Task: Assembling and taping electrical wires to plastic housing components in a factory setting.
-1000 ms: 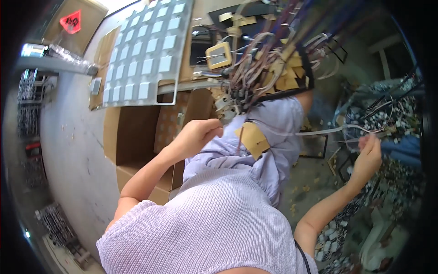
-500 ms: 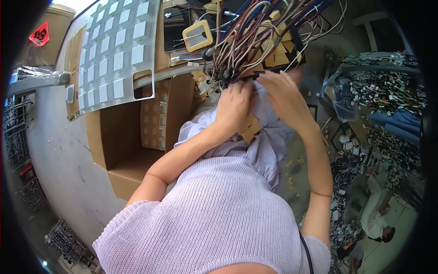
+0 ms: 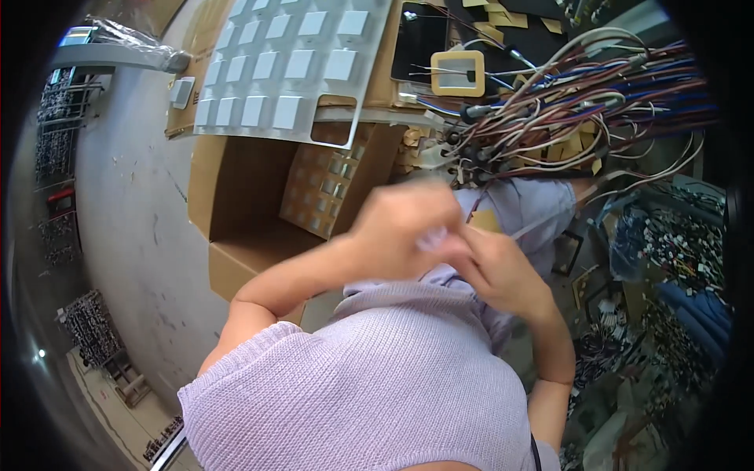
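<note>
My left hand (image 3: 404, 224) and my right hand (image 3: 503, 271) meet above my lap, both smeared by motion. Their fingers are curled together around something small that I cannot make out. A pale bit shows between them. Yellow paper pieces (image 3: 485, 220) lie on my lap just beyond the right hand. Past the hands, a thick bundle of brown, white and blue wires (image 3: 573, 106) spreads to the right over the table edge, its dark round ends near my knees. Beside it lies a square part with a yellow border (image 3: 458, 74) and thin leads.
At the left of the table lies a clear tray of white square blocks (image 3: 298, 64), jutting over the edge. Beneath it stands an open cardboard box (image 3: 228, 184). Heaps of wires with connectors (image 3: 683, 239) sit at the right. A grey metal rail (image 3: 118, 56) is at far left.
Both hands have come back from the wire ends toward my body and joined together. My view has turned, so the table things appear shifted to the right.
</note>
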Demonstrator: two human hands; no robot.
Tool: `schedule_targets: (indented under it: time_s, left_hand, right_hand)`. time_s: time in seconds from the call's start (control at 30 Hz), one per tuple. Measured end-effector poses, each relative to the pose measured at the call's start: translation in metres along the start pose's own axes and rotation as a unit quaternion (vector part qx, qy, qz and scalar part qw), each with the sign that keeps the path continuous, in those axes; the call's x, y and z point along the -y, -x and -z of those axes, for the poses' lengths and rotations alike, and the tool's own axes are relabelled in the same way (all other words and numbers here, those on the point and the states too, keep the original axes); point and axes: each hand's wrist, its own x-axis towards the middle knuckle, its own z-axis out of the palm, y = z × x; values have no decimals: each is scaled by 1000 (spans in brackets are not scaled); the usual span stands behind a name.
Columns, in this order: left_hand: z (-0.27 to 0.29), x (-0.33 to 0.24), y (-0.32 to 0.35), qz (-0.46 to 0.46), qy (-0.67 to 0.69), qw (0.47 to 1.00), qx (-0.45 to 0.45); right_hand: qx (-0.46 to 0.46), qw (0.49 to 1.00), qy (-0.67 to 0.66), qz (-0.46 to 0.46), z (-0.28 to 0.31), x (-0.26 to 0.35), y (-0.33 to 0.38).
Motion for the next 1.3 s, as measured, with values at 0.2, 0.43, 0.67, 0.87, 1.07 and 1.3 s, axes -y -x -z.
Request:
schedule_targets:
  time_s: [0.2,0.43,0.67,0.87,1.07,1.3]
  left_hand:
    - [160,185,-38,2,-353,889,-291]
    - [150,217,-53,160,-422,872,-188]
    - [121,198,-72,265,-385,852,-234]
    - [111,207,-75,302,-375,816,-319]
    - [90,107,-60,104,123,935,-315]
    - [28,13,-27,308,465,828,44]
  right_hand:
    - [-222,954,173,99,-25,5,-167]
    - [-174,945,276,-14,-21,-25,-253]
    - [-265,926,232,140,-6,-39,-228]
    - [-376,849,210,306,1,-20,-193]
    - [-402,869,190,219,5,23,-93]
    - [-307,937,147,75,8,6,-8]
